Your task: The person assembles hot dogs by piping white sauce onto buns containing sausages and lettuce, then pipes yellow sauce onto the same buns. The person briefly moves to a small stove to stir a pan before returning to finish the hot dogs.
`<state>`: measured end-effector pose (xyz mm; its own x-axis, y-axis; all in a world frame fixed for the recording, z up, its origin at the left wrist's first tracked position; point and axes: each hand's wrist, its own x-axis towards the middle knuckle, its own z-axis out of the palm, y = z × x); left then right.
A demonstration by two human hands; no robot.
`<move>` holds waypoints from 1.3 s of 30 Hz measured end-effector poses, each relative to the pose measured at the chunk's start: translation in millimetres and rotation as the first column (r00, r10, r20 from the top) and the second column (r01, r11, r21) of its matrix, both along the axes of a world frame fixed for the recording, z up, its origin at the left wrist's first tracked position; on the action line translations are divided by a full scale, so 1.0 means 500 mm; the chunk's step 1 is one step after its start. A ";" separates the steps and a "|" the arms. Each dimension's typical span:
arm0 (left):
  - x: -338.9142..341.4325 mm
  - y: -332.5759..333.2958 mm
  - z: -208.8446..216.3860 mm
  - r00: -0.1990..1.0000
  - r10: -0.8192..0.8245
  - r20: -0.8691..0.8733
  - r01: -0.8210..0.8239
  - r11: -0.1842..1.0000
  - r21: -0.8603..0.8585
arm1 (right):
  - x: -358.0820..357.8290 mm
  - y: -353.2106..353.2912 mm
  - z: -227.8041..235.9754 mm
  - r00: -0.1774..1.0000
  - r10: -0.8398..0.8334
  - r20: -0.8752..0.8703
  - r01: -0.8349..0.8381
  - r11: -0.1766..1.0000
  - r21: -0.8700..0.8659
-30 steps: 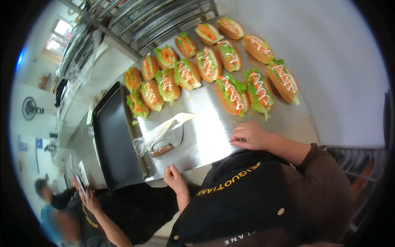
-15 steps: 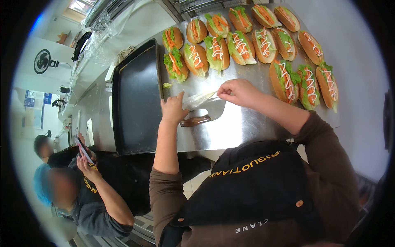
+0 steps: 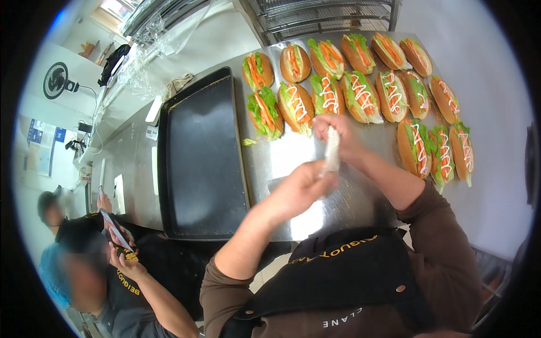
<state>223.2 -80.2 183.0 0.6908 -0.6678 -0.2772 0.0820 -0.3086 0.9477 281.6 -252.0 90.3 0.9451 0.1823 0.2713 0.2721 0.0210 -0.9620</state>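
Both hands are raised over the metal table, gripping a clear piping bag (image 3: pixel 332 151) that looks filled with white sauce. My left hand (image 3: pixel 304 188) is closed round its lower part, blurred by motion. Fingers of my right hand (image 3: pixel 345 138) close on its upper end. Just beyond, filled buns (image 3: pixel 363 96) lie in rows, with lettuce and orange strips inside. Many carry a white zigzag of sauce; the back row and the leftmost bun (image 3: pixel 265 115) of the second row show none. The knife is mostly hidden by my left hand and arm.
A large black baking tray (image 3: pixel 242 169) lies on the metal table (image 3: pixel 132 174) to my left. A scrap of lettuce (image 3: pixel 249 142) is beside it. At lower left, a co-worker holds a phone (image 3: pixel 117 230). A wire rack (image 3: pixel 327 17) stands behind the table.
The piping bag has come up off the table into both hands. My left hand has moved right and closed on it. The view has shifted, so the buns and tray appear lower.
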 end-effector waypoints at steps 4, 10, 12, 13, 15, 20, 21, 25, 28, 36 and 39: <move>0.003 -0.057 0.016 0.907 0.013 0.422 0.049 0.989 -0.136 | 0.077 0.044 0.076 0.985 -0.140 0.104 0.102 0.947 0.306; 0.055 -0.042 0.021 0.891 0.169 0.421 -0.083 0.973 -0.217 | 0.246 0.109 0.137 0.929 -0.326 0.175 0.202 0.843 0.499; 0.078 -0.031 0.012 0.889 0.220 0.402 -0.132 0.963 -0.235 | 0.298 0.130 0.142 0.893 -0.389 0.228 0.232 0.830 0.508; 0.089 -0.025 0.005 0.889 0.246 0.386 -0.157 0.956 -0.248 | 0.321 0.144 0.141 0.879 -0.413 0.239 0.249 0.823 0.510; 0.104 -0.016 -0.010 0.890 0.311 0.333 -0.215 0.931 -0.296 | 0.347 0.181 0.123 0.895 -0.384 0.226 0.234 0.837 0.495; 0.120 0.008 -0.050 0.878 0.460 0.131 -0.381 0.838 -0.390 | 0.376 0.262 0.037 0.982 -0.161 0.098 0.095 0.869 0.485; 0.126 0.014 -0.059 0.872 0.476 0.118 -0.394 0.823 -0.409 | 0.380 0.267 0.021 0.984 -0.151 0.091 0.093 0.884 0.458; 0.141 0.031 -0.082 0.865 0.494 0.089 -0.426 0.816 -0.391 | 0.393 0.288 -0.028 0.994 -0.109 0.012 0.094 0.900 0.426; 0.145 0.032 -0.090 0.863 0.501 0.064 -0.436 0.803 -0.405 | 0.400 0.286 -0.036 0.997 -0.072 -0.010 0.070 0.927 0.368; 0.119 0.011 -0.094 0.890 0.432 0.147 -0.331 0.832 -0.445 | 0.344 0.267 -0.021 1.000 -0.015 -0.020 0.020 0.963 0.267; 0.110 0.009 -0.097 0.893 0.437 0.106 -0.345 0.817 -0.462 | 0.333 0.259 -0.010 0.986 -0.157 0.052 0.137 0.952 0.274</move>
